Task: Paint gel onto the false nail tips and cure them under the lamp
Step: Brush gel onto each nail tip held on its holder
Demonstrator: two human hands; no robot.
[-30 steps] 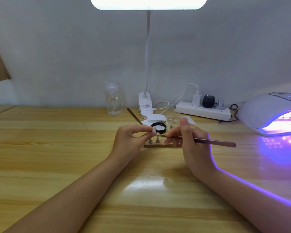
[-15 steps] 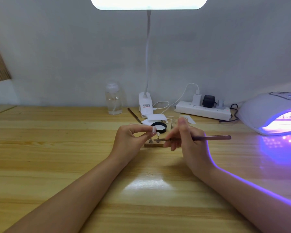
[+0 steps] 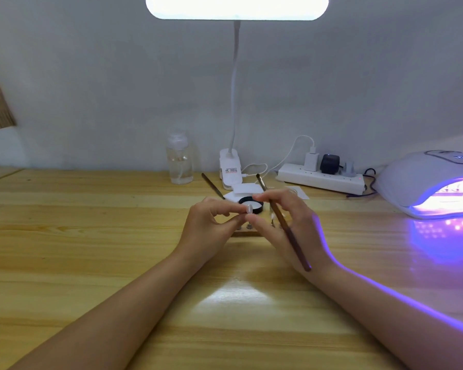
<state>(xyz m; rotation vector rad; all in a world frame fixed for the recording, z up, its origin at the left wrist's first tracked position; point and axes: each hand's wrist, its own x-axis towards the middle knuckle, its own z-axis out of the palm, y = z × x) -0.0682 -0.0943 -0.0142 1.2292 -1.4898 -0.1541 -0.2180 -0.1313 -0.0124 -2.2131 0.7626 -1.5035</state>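
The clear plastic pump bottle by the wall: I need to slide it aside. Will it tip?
The clear plastic pump bottle stands tall and narrow, so a push near its top would probably tip it. It looks only partly filled, so likely light; nudge it low.

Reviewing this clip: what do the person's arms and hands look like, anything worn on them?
Both forearms are bare, with no sleeves in view. The left hand and right hand wear no gloves, and no rings, watch or bracelets can be seen. Violet light from the curing lamp edges the right forearm.
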